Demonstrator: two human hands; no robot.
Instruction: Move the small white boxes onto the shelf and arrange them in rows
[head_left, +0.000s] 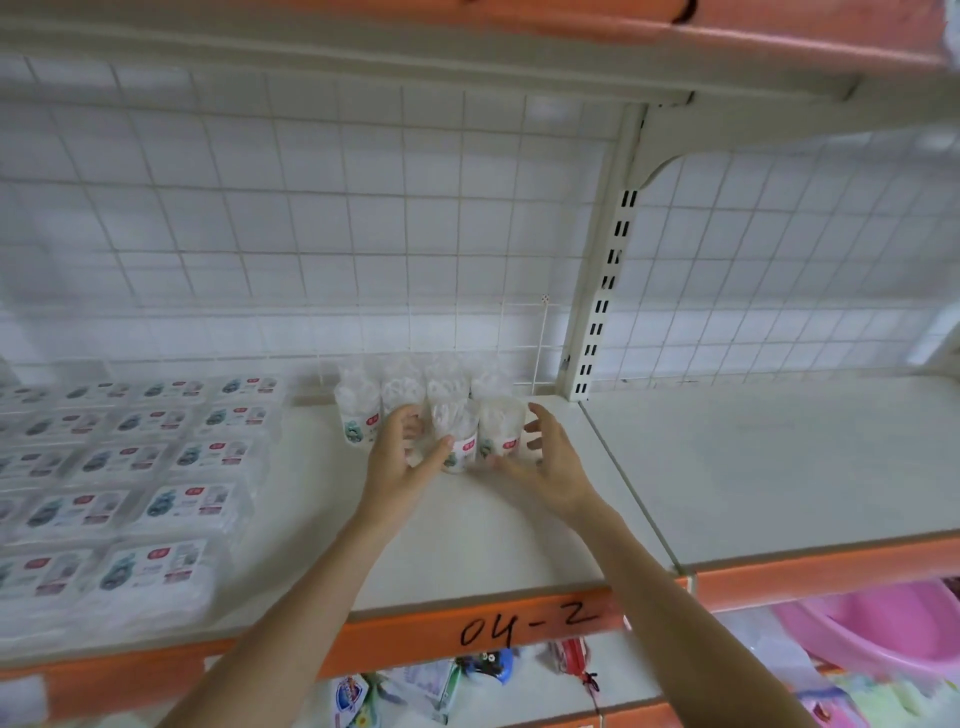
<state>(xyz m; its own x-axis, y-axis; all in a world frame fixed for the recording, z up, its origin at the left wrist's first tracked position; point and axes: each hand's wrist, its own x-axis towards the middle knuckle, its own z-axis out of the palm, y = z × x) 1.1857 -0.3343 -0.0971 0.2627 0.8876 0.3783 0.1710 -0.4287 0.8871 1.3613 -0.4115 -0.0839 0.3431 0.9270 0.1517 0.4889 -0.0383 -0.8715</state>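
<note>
Head view: hands (475, 460) hiding boxes (470, 436).

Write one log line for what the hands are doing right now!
left hand: grips box | right hand: open beside boxes | shelf: back row started

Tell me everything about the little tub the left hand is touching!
The tub is a small, see-through plastic cup standing upright on the white shelf, in front of a row of similar tubs by the wire back. It looks packed with thin white sticks, and its label has a red patch and a greenish picture. The left hand curls round its left side; a matching tub stands close on its right.
</note>
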